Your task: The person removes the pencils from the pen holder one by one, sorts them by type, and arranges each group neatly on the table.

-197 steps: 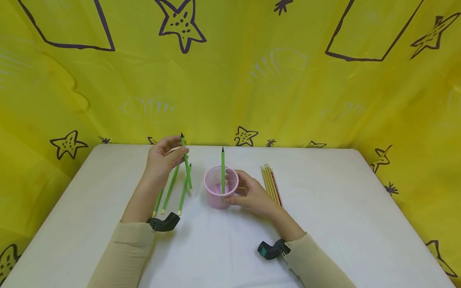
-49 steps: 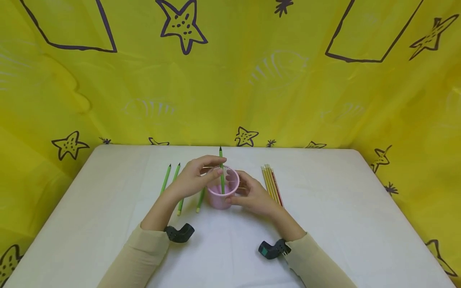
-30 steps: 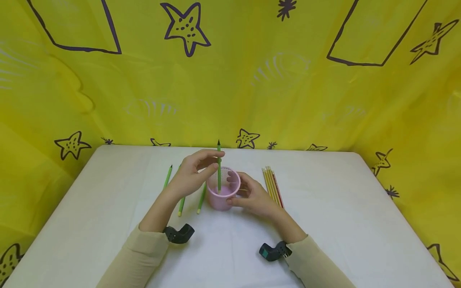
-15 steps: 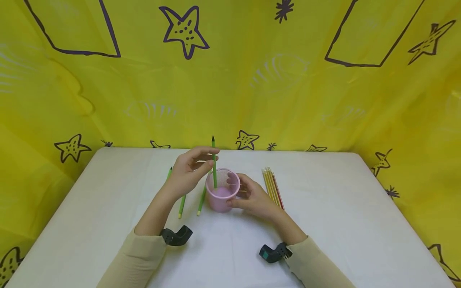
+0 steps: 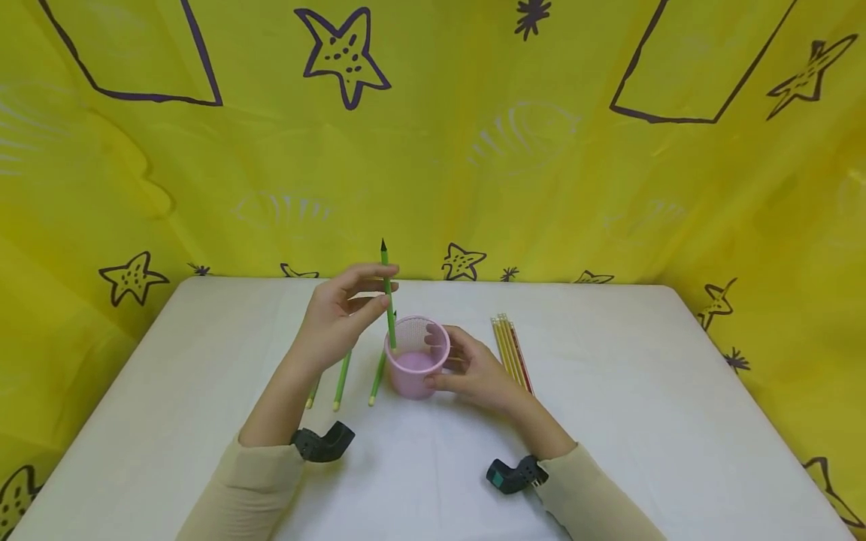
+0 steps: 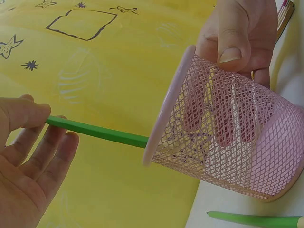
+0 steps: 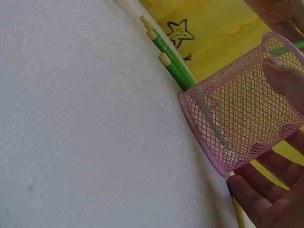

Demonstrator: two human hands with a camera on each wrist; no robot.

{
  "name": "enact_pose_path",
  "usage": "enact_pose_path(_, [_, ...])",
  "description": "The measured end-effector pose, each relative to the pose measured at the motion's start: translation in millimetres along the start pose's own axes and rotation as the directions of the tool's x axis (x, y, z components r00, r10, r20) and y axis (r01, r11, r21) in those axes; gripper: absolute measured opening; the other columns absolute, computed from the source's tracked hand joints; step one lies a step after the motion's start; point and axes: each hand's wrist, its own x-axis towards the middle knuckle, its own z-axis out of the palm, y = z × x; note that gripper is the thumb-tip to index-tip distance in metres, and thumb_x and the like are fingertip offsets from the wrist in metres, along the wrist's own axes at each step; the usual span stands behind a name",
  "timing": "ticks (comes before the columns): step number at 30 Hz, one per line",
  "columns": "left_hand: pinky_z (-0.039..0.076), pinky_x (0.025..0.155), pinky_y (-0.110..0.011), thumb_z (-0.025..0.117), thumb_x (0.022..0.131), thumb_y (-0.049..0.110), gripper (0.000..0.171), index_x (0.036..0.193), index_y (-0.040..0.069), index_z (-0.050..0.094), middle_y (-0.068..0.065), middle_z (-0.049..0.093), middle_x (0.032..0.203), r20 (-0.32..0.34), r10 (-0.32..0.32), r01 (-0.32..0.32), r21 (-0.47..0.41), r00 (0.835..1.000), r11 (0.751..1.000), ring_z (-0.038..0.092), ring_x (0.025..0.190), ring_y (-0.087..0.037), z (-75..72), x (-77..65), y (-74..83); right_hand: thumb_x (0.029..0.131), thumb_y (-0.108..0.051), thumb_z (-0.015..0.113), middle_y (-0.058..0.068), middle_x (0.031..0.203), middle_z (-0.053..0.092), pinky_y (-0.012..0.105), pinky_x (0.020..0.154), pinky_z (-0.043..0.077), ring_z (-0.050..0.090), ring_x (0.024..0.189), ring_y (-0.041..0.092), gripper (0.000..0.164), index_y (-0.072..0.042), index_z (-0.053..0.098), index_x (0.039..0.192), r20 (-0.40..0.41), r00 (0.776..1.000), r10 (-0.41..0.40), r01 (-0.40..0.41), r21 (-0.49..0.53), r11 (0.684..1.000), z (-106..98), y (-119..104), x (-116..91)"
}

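Note:
My left hand (image 5: 338, 312) pinches a green pencil (image 5: 389, 319) between thumb and fingers, its black tip pointing up. The pencil's lower end is right at the left rim of a pink mesh pencil cup (image 5: 414, 383). In the left wrist view the cup (image 6: 228, 128) shows nothing standing inside it. My right hand (image 5: 476, 368) holds the cup from the right, thumb near the front rim and fingers behind. More green pencils (image 5: 343, 382) lie left of the cup, partly hidden by my left hand and the cup; their yellowish ends face me.
A bundle of several yellow pencils (image 5: 509, 349) and a red one (image 5: 522, 361) lies right of the cup, beyond my right hand. The white table (image 5: 609, 391) ends at a yellow curtain (image 5: 419, 165) with dark starfish drawings. Each wrist wears a black camera (image 5: 323, 442).
Over the last second or so my left hand has drawn the green pencil up and leftward from inside the cup to its rim. My right hand keeps its hold on the cup.

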Motion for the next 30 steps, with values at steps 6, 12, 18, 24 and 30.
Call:
enact_pose_path(6, [0.056, 0.095, -0.03, 0.067, 0.092, -0.004, 0.038, 0.127, 0.009, 0.064, -0.004, 0.066, 0.124, -0.045, 0.009, -0.01, -0.027, 0.999, 1.0, 0.066, 0.11, -0.022, -2.0, 1.6, 4.9, 0.079, -0.012, 0.084, 0.008, 0.143, 0.054, 0.042, 0.111, 0.045, 0.054, 0.13, 0.029, 0.079, -0.016, 0.044, 0.146, -0.006, 1.0, 0.003, -0.003, -0.009, 1.0, -1.6, -0.6, 0.8])
enact_pose_path(12, [0.058, 0.092, -0.03, 0.066, 0.091, -0.006, 0.034, 0.123, 0.006, 0.064, -0.005, 0.066, 0.124, -0.148, 0.015, -0.023, -0.053, 0.989, 0.998, 0.068, 0.104, -0.021, -6.8, 1.1, 10.3, 0.078, -0.01, 0.084, 0.01, 0.143, 0.054, 0.04, 0.11, 0.046, 0.054, 0.129, 0.03, 0.079, -0.014, 0.044, 0.147, -0.003, 1.0, -0.002, 0.002, 0.0, 1.0, -1.5, -1.2, 0.9])
enact_pose_path(18, [0.058, 0.09, -0.026, 0.065, 0.092, -0.006, 0.033, 0.123, 0.005, 0.062, -0.007, 0.065, 0.125, -0.24, -0.025, 0.015, -0.044, 0.97, 0.999, 0.067, 0.103, -0.025, -16.5, -0.8, 13.5, 0.078, -0.01, 0.084, 0.012, 0.141, 0.054, 0.04, 0.109, 0.047, 0.055, 0.128, 0.032, 0.078, -0.012, 0.045, 0.145, 0.007, 1.0, -0.016, 0.016, 0.01, 1.0, -0.2, -2.4, 1.4])
enact_pose_path(24, [0.058, 0.088, -0.025, 0.066, 0.091, -0.006, 0.037, 0.125, 0.005, 0.056, -0.007, 0.065, 0.124, -0.247, -0.044, 0.033, -0.051, 0.968, 0.998, 0.065, 0.101, -0.028, -25.7, -2.3, 14.6, 0.079, -0.008, 0.084, 0.011, 0.141, 0.054, 0.043, 0.11, 0.046, 0.055, 0.128, 0.032, 0.076, -0.012, 0.046, 0.145, 0.006, 1.0, -0.008, 0.008, 0.008, 1.0, -0.5, -1.8, 0.7])
enact_pose_path(30, [0.059, 0.084, -0.025, 0.067, 0.09, -0.004, 0.041, 0.128, 0.006, 0.054, -0.012, 0.065, 0.126, -0.204, -0.108, 0.103, -0.036, 0.973, 0.994, 0.065, 0.099, -0.024, -30.0, -2.7, 9.7, 0.078, -0.009, 0.085, 0.012, 0.141, 0.054, 0.041, 0.11, 0.046, 0.055, 0.128, 0.032, 0.079, -0.012, 0.044, 0.146, -0.006, 1.0, -0.001, 0.001, 0.006, 1.0, 0.2, -0.5, -0.2])
